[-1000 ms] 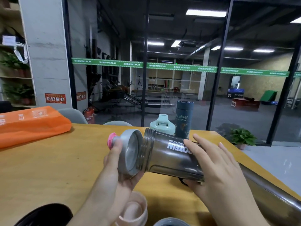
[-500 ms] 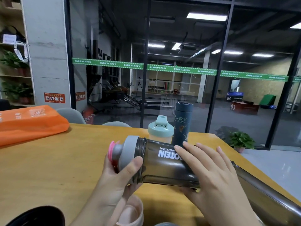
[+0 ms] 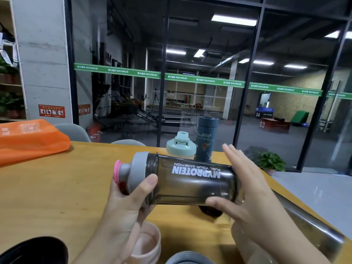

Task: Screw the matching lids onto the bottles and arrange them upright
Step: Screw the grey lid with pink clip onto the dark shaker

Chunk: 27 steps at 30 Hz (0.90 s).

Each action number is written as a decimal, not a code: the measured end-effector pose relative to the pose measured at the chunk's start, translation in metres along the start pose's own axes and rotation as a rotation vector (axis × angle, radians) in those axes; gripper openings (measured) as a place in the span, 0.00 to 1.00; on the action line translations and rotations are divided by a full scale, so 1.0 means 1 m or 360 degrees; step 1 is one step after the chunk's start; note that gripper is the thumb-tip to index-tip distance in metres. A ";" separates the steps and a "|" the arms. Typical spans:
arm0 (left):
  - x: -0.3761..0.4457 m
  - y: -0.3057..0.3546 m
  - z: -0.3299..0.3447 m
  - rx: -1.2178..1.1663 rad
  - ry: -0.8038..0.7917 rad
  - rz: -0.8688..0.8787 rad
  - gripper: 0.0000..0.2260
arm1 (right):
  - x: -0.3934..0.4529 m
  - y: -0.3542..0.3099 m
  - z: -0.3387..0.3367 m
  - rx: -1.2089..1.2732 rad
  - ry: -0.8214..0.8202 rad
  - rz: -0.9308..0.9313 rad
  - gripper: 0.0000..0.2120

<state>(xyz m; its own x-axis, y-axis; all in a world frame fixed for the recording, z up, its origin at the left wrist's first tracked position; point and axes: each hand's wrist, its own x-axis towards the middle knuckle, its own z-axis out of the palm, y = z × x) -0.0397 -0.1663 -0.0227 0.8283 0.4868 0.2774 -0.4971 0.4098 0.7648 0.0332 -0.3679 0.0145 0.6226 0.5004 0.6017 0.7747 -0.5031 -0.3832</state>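
A smoky dark shaker bottle with white lettering lies sideways in the air above the yellow table. Its grey lid with a pink cap sits on the bottle's mouth, with some thread still showing. My left hand grips this lid, thumb on its rim. My right hand is at the bottle's base end, thumb against the underside and fingers straight, raised off the body. A mint-lidded bottle and a dark blue flask stand upright behind.
A pink cup, a black round object and a grey rim lie at the near edge. An orange bag lies at the far left. A metal rail runs along the table's right edge, with glass wall behind.
The lid was apart from the bottle's mouth and now sits on it. My left thumb has come over the lid's rim. My right fingers have lifted off the bottle and straightened.
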 end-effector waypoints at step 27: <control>-0.002 0.000 -0.002 -0.0008 -0.0104 -0.0098 0.56 | -0.001 0.036 -0.012 0.1406 -0.0341 0.0492 0.26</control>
<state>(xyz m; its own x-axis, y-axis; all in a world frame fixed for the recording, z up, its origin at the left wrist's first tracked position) -0.0417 -0.1655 -0.0246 0.8724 0.4094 0.2671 -0.4457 0.4416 0.7787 0.0592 -0.3951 0.0088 0.7525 0.5970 0.2779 0.3221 0.0345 -0.9461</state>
